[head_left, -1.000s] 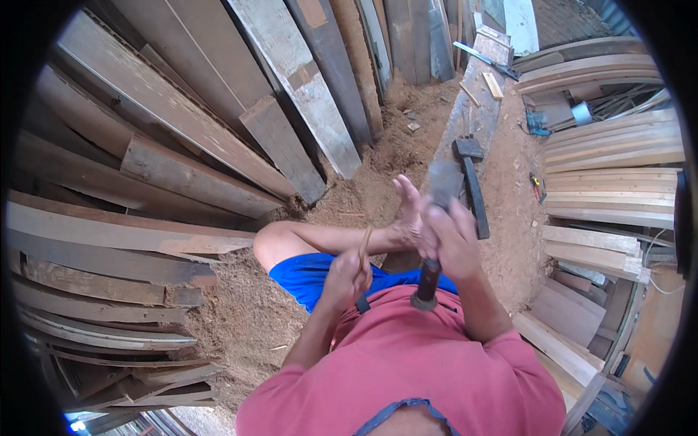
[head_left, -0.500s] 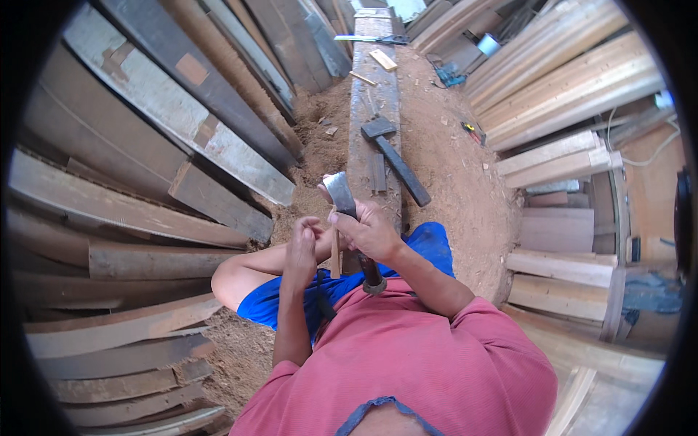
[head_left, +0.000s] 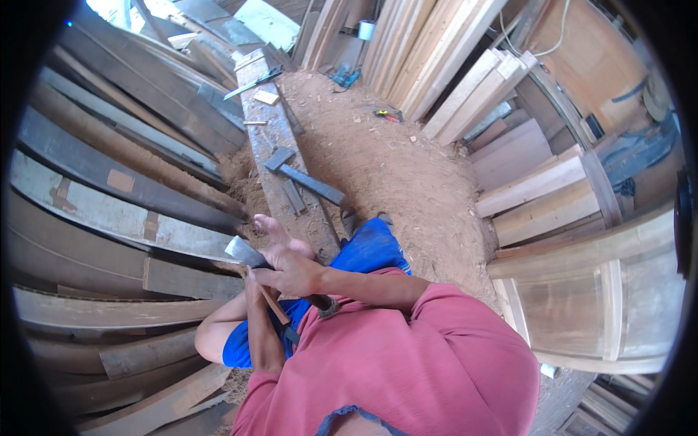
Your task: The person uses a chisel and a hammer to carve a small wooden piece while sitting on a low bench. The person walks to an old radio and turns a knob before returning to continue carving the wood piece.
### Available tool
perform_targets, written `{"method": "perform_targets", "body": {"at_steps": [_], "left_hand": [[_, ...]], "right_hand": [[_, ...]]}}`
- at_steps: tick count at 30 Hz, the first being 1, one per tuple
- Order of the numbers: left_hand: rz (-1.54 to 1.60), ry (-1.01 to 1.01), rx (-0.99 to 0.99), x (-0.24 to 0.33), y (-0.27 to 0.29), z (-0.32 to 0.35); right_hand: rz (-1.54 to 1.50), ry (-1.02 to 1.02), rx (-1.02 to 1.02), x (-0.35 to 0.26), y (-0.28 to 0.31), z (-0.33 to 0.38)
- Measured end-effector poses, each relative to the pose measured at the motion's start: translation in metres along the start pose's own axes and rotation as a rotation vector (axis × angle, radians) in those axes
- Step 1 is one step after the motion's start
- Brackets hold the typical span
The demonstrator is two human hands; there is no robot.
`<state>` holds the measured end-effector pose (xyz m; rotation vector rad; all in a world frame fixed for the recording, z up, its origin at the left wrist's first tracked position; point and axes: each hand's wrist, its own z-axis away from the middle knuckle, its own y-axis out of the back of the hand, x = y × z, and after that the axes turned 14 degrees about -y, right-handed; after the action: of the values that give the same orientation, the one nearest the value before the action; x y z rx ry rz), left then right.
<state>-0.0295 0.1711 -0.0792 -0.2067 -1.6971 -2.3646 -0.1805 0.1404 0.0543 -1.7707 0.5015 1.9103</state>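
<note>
A wide-bladed chisel (head_left: 246, 251) lies across my lap, its dark handle running back toward my shirt. My right hand (head_left: 294, 274) is wrapped round it below the blade. My left hand (head_left: 256, 285) is close against the right one, its fingers closed at the upper end of a thin wooden strip (head_left: 276, 307); the fingertips are partly hidden. The strip slants down beside my left forearm. Just beyond the hands is my bare foot (head_left: 280, 236).
On the narrow plank bench (head_left: 262, 142) ahead lie a mallet (head_left: 313, 184), a saw (head_left: 253, 83) and a small wood block (head_left: 267, 97). Boards (head_left: 123, 182) lean at the left. Pliers (head_left: 389, 115) and a teal power tool (head_left: 343, 77) lie on the sawdust-covered floor.
The view has swung to the right, so the bench shows farther left. My left hand has come up against my right hand and the strip. The chisel blade now points more leftward.
</note>
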Motion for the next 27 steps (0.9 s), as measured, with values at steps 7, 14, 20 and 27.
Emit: {"method": "perform_targets", "body": {"at_steps": [7, 14, 20, 27], "left_hand": [[0.011, -0.088, -0.046, 0.024, -0.017, -0.010], [0.020, -0.202, -0.114, 0.042, -0.031, -0.026], [0.031, -0.248, -0.175, 0.044, -0.040, -0.042], [0.060, -0.295, -0.271, 0.049, -0.048, -0.058]], "right_hand": [[0.014, -0.035, 0.089, -0.004, 0.003, 0.022], [-0.004, -0.048, 0.356, 0.005, 0.033, 0.034], [-0.096, -0.132, 0.477, 0.025, 0.064, 0.018], [0.331, -0.195, 0.430, 0.035, 0.094, -0.008]]}}
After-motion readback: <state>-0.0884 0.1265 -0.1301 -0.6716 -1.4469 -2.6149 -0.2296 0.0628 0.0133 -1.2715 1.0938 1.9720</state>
